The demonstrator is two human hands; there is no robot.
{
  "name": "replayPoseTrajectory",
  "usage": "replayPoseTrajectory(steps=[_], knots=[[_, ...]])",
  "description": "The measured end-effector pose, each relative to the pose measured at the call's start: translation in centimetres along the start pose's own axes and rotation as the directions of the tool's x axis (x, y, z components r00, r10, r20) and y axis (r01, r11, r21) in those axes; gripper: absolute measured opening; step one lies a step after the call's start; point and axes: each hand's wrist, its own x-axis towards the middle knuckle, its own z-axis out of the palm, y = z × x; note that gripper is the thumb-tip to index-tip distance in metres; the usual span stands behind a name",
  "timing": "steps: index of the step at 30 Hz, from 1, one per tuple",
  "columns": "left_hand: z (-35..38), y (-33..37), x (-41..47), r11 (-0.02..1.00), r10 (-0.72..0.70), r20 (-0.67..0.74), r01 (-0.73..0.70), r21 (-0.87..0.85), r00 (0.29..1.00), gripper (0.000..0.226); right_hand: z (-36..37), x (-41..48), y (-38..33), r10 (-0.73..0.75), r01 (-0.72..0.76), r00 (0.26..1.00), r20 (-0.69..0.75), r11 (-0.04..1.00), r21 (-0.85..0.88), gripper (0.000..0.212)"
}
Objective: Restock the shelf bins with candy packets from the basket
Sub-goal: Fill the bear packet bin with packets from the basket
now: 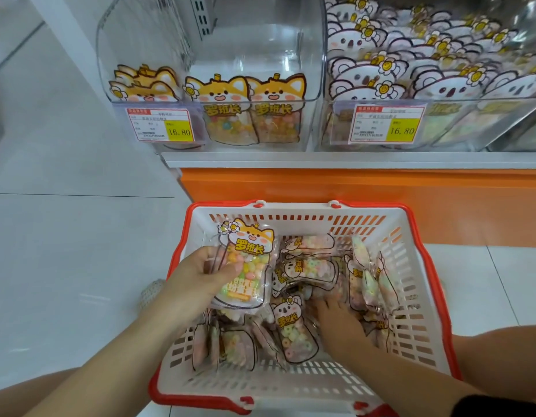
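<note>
A white basket with a red rim stands on the floor below the shelf, holding several candy packets. My left hand grips an orange fox packet, upright above the basket's left side. My right hand reaches down among the pink koala packets in the basket's middle; its fingertips are buried between packets, so I cannot see whether they hold one. On the shelf, the left clear bin holds a few fox packets along its front. The right clear bin is packed with koala packets.
Price tags reading 16.80 hang on both bin fronts. An orange base panel runs under the white shelf edge, right behind the basket. Pale floor tiles spread to the left and right of the basket.
</note>
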Motion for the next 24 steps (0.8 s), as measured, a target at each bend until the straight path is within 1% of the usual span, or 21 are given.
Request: replayPoseTrajectory(steps=[3, 5, 6, 7, 9, 10, 11, 13, 14, 19, 21, 24], knots=[[0.0, 0.0, 0.0, 1.000, -0.002, 0.004, 0.001, 0.019, 1.000, 0.024, 0.8, 0.6, -0.2, 0.070, -0.070, 0.998, 0.008, 0.997, 0.034, 0.042], [0.1, 0.0, 0.1, 1.000, -0.003, 0.009, 0.003, 0.020, 1.000, 0.024, 0.9, 1.1, -0.2, 0.118, -0.118, 0.993, 0.009, 0.988, 0.099, 0.021], [0.1, 0.0, 0.2, 1.000, -0.005, 0.013, 0.004, 0.017, 1.000, 0.022, 0.9, 1.3, -0.2, 0.129, -0.133, 0.991, 0.037, 0.981, 0.140, 0.017], [0.1, 0.0, 0.2, 1.000, -0.007, 0.016, 0.007, 0.016, 1.000, 0.021, 0.7, 1.4, -0.1, 0.124, -0.134, 0.990, 0.063, 0.974, 0.183, 0.022], [0.2, 0.0, 0.4, 1.000, -0.014, 0.011, 0.014, 0.020, 1.000, 0.020, -0.1, 1.4, -0.2, 0.081, -0.109, 0.990, 0.116, 0.959, 0.262, 0.040], [0.2, 0.0, 0.5, 1.000, -0.016, 0.007, 0.016, 0.019, 1.000, 0.020, -0.8, 1.2, -0.3, 0.059, -0.092, 0.991, 0.123, 0.954, 0.285, 0.043], [0.3, 0.1, 0.6, 1.000, -0.016, 0.004, 0.016, 0.017, 1.000, 0.019, -1.5, 1.0, -0.4, 0.032, -0.066, 0.992, 0.120, 0.953, 0.296, 0.042], [0.3, 0.4, 0.8, 1.000, -0.009, -0.005, 0.009, 0.017, 1.000, 0.019, -2.9, 0.5, -0.1, -0.005, -0.029, 0.995, 0.105, 0.948, 0.318, 0.029], [0.3, 0.5, 0.9, 1.000, 0.002, -0.008, -0.002, 0.018, 1.000, 0.019, -3.6, 0.4, 0.3, -0.002, -0.034, 0.995, 0.103, 0.940, 0.341, 0.023], [0.8, 1.5, 0.9, 0.998, 0.054, -0.007, -0.054, 0.018, 0.998, 0.026, -9.4, -1.4, 3.1, -0.030, 0.029, 1.000, -0.003, 0.915, 0.403, 0.015], [1.1, 1.8, 0.6, 0.997, 0.073, -0.003, -0.073, 0.016, 0.997, 0.029, -11.3, -2.1, 3.8, -0.005, 0.034, 0.998, -0.064, 0.890, 0.455, 0.015], [1.3, 2.0, -0.1, 0.994, 0.106, -0.002, -0.106, 0.004, 0.994, 0.033, -12.8, -2.9, 4.2, 0.076, 0.060, 0.974, -0.212, 0.820, 0.569, 0.009]])
